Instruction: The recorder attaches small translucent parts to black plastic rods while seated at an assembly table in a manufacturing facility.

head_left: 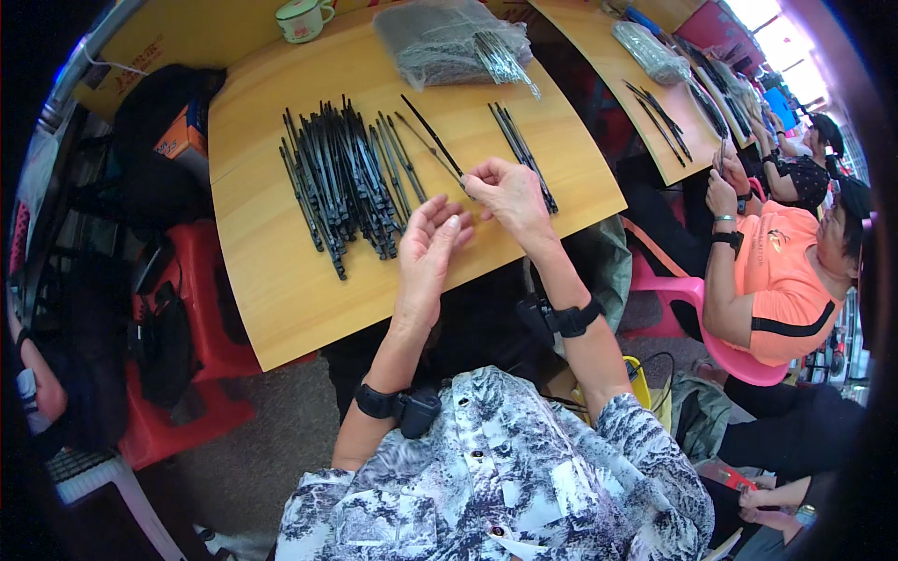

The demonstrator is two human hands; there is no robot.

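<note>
My right hand (pixel 510 196) pinches the lower end of a thin black rod (pixel 433 134), which slants up and left over the table. A second, brownish thin strip (pixel 428 140) runs close beside it; whether my fingers hold this one too I cannot make out. My left hand (pixel 432 251) is just left of the right one, palm turned inward, fingers loosely bent and apart, with nothing in it. Beyond it lies a large pile of slim black rods (pixel 341 182) with small knobbed lower ends. A few similar rods (pixel 524 157) lie together to the right of my right hand.
The yellow wooden table (pixel 271 327) bears a clear plastic bag (pixel 426 47) with shiny thin pieces on it, and a pale green mug (pixel 301 21). Red stools (pixel 210 309) stand at left. At right, a person in orange (pixel 786 271) sits at another table (pixel 608 56).
</note>
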